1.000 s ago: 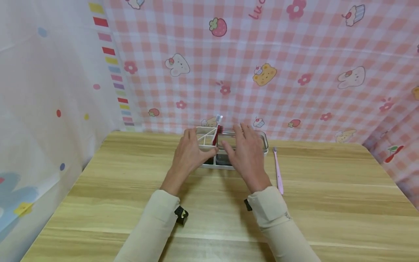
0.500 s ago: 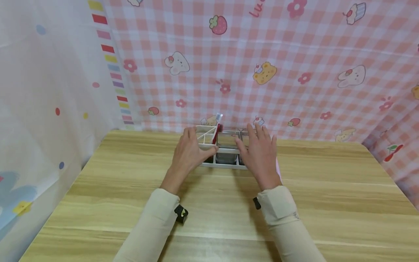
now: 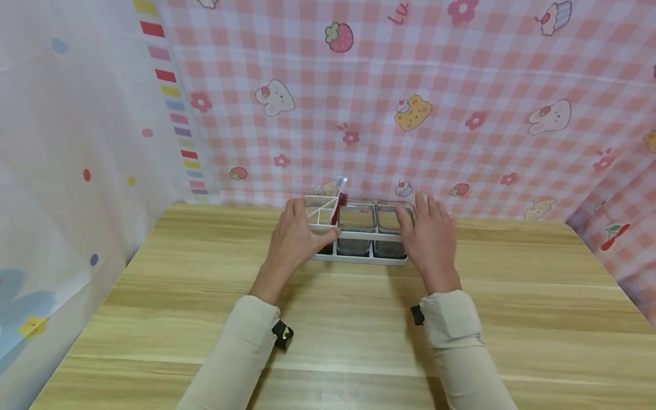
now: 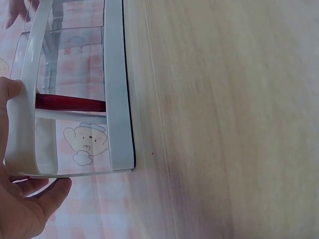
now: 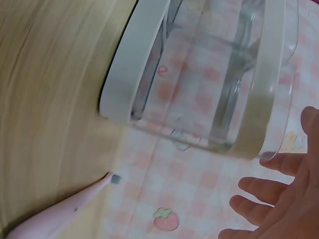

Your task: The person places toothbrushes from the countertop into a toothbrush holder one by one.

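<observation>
A white toothbrush holder (image 3: 369, 260) stands against the back cloth. Its left end has a divided top; a red toothbrush (image 3: 336, 210) and one with a white-blue head (image 3: 341, 182) stand in it. Two clear square cups (image 3: 353, 248) sit in its middle and right bays. My left hand (image 3: 292, 236) grips the left end, thumb on the front rail and fingers round the side. My right hand (image 3: 433, 242) is at the right end with fingers extended, a fingertip by the cup's rim. A pink toothbrush (image 5: 55, 211) lies beside the holder, hidden in the head view.
The wooden table (image 3: 338, 353) extends in front of the holder and to both sides. A pink checked cloth (image 3: 328, 102) hangs directly behind it, and a white patterned cloth (image 3: 87, 136) hangs at the left.
My right hand has moved right, from above the cups to the holder's right end, uncovering both cups and covering the pink toothbrush in the head view. My left hand stays in place.
</observation>
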Demonstrator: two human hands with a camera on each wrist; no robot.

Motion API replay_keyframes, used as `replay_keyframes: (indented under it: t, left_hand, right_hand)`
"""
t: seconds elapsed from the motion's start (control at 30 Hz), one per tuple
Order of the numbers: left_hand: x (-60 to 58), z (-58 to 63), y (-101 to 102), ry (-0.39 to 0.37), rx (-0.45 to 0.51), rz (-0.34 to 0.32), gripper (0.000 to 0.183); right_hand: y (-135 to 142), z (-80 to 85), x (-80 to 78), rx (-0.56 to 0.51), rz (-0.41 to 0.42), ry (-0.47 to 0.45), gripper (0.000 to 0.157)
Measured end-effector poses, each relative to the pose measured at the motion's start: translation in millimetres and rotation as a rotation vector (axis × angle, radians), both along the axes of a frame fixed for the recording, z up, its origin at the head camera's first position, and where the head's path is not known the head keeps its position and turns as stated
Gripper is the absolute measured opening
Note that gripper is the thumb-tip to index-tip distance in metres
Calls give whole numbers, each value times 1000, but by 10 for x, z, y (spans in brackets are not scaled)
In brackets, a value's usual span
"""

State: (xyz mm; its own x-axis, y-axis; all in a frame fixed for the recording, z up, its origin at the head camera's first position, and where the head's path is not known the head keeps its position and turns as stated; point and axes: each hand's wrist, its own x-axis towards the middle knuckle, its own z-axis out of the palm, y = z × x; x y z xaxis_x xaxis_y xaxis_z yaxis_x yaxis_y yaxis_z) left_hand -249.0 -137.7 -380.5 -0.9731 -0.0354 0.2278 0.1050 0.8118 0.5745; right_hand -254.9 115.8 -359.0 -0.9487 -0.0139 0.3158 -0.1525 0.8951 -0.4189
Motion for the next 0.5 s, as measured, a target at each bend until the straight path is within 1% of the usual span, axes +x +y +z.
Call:
replay_keyframes:
  t: [0.17, 0.37, 0.5]
  left_hand:
    - [2, -11, 1, -7, -1, 1, 105]
    - [6, -10, 5, -11, 4, -4, 105]
    - [0, -5, 1, -2, 6, -3, 104]
  right_hand:
    - [137, -79, -18, -39, -8, -4, 72]
    - [248, -192, -33, -63, -28, 52, 65]
    - [274, -238, -26, -98, -54, -9, 65]
